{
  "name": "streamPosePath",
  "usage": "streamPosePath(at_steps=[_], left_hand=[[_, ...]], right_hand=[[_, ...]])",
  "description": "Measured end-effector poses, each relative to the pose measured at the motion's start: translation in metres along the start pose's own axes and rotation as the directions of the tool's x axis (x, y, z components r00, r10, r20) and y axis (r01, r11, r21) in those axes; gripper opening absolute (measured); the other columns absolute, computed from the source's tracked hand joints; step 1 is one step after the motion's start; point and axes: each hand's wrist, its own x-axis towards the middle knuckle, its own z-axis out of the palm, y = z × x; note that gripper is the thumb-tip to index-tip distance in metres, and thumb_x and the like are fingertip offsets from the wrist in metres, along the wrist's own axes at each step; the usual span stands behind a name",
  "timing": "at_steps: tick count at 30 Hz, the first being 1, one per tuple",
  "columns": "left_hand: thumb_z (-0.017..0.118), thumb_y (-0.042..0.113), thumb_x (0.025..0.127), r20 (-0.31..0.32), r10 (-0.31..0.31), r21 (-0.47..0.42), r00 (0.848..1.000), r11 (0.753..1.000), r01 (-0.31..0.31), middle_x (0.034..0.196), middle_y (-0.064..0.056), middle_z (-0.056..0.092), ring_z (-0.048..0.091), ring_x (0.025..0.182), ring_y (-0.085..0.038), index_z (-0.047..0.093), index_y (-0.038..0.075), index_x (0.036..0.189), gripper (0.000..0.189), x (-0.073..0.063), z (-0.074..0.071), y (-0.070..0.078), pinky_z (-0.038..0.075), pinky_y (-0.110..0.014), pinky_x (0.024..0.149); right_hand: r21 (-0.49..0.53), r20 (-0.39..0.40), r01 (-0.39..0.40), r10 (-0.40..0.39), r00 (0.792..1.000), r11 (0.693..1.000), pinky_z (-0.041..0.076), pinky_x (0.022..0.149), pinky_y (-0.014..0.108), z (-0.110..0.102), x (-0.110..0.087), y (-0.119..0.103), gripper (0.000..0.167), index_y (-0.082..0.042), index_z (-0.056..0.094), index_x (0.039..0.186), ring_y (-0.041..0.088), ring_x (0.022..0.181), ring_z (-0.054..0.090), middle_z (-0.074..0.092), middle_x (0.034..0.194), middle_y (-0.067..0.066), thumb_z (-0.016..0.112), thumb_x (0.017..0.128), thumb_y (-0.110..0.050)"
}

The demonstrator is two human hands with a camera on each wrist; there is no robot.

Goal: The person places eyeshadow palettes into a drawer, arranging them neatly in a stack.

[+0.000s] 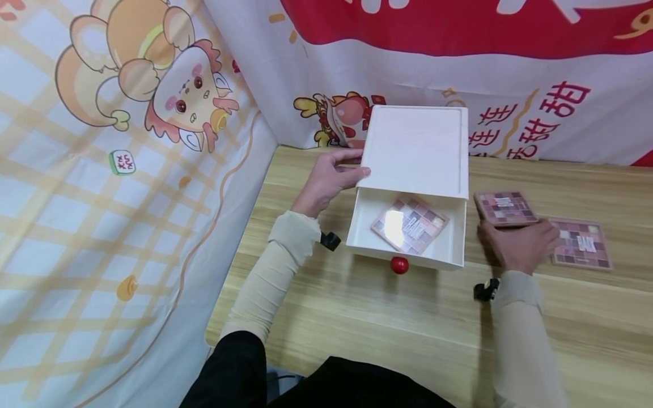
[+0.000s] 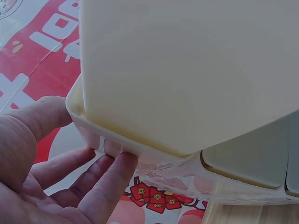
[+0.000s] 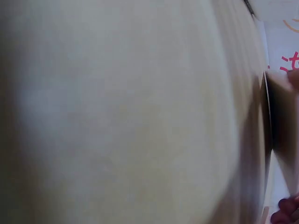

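A white box stands at the back of the table with its drawer pulled out toward me. Inside the drawer lies a pink eyeshadow palette, set askew. My left hand grips the box's left side; in the left wrist view its thumb and fingertips bear on the edge of the white casing. To the right, my right hand holds the near edge of a second palette, which appears tilted up from the wood in the right wrist view. A third palette lies flat beside that hand.
A round red knob sticks out from the drawer's front. Printed cloth hangs behind the wooden table, and another patterned cloth covers the left side. Each wrist carries a small black camera.
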Motion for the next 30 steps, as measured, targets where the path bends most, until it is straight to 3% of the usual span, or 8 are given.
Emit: streamPosePath(at_steps=[4, 9, 13, 16, 22, 30], left_hand=[[0.083, 0.015, 0.086, 0.002, -0.005, -0.006, 1.0, 1.0, 0.005, 0.12, -0.006, 0.066, 0.067, 0.104, -0.024, 0.066, 0.013, 0.13, 0.048, 0.0, 0.0, 0.0, 0.061, -0.035, 0.083], [0.083, 0.013, 0.086, 0.006, 0.003, -0.023, 1.0, 1.0, -0.003, 0.119, -0.007, 0.067, 0.067, 0.104, -0.025, 0.066, 0.01, 0.13, 0.047, -0.001, 0.001, 0.0, 0.061, -0.035, 0.084], [0.083, 0.013, 0.086, 0.012, 0.014, -0.023, 1.0, 1.0, -0.013, 0.12, -0.008, 0.067, 0.067, 0.104, -0.025, 0.066, 0.01, 0.13, 0.047, 0.0, 0.001, 0.001, 0.061, -0.035, 0.084], [0.083, 0.014, 0.086, 0.012, 0.013, -0.018, 1.0, 1.0, -0.012, 0.12, -0.007, 0.067, 0.067, 0.105, -0.025, 0.067, 0.011, 0.13, 0.047, 0.0, 0.0, 0.001, 0.061, -0.035, 0.084], [0.083, 0.015, 0.086, 0.012, 0.007, -0.011, 1.0, 1.0, -0.007, 0.119, -0.008, 0.067, 0.067, 0.105, -0.025, 0.067, 0.011, 0.13, 0.047, 0.0, 0.0, 0.0, 0.061, -0.035, 0.084], [0.083, 0.017, 0.086, 0.002, 0.003, 0.003, 1.0, 1.0, -0.003, 0.119, -0.008, 0.067, 0.067, 0.104, -0.025, 0.066, 0.012, 0.13, 0.048, 0.0, -0.001, 0.0, 0.061, -0.035, 0.083]], right_hand=[[0.097, -0.123, 0.056, -0.044, 0.991, 0.994, 0.024, 0.114, 0.052, 0.003, -0.004, 0.002, 0.118, -0.004, 0.025, 0.15, 0.036, 0.13, 0.03, 0.032, 0.144, 0.023, 0.083, 0.065, -0.061], [0.227, -0.129, 0.042, -0.013, 0.992, 0.973, 0.024, 0.117, 0.043, -0.003, -0.009, 0.003, 0.109, -0.012, 0.027, 0.151, 0.027, 0.136, 0.027, 0.03, 0.15, 0.014, 0.085, 0.068, -0.053], [0.368, -0.138, 0.025, 0.028, 0.99, 0.93, 0.031, 0.112, 0.027, -0.014, -0.014, -0.001, 0.101, -0.019, 0.031, 0.148, 0.014, 0.13, 0.03, 0.032, 0.146, 0.004, 0.088, 0.069, -0.044], [0.435, -0.147, 0.056, 0.009, 0.989, 0.898, 0.031, 0.111, 0.022, -0.023, -0.02, -0.004, 0.098, -0.02, 0.031, 0.147, 0.01, 0.128, 0.031, 0.033, 0.142, -0.002, 0.09, 0.07, -0.036], [0.544, -0.134, 0.137, -0.075, 0.988, 0.828, 0.027, 0.114, 0.021, -0.045, -0.041, -0.02, 0.092, -0.02, 0.032, 0.146, 0.009, 0.13, 0.033, 0.034, 0.14, -0.005, 0.089, 0.073, -0.017], [0.606, -0.186, 0.275, -0.202, 0.961, 0.747, 0.032, 0.114, 0.024, -0.072, -0.068, -0.035, 0.089, -0.017, 0.037, 0.144, 0.011, 0.125, 0.038, 0.042, 0.134, -0.002, 0.086, 0.072, -0.004]])
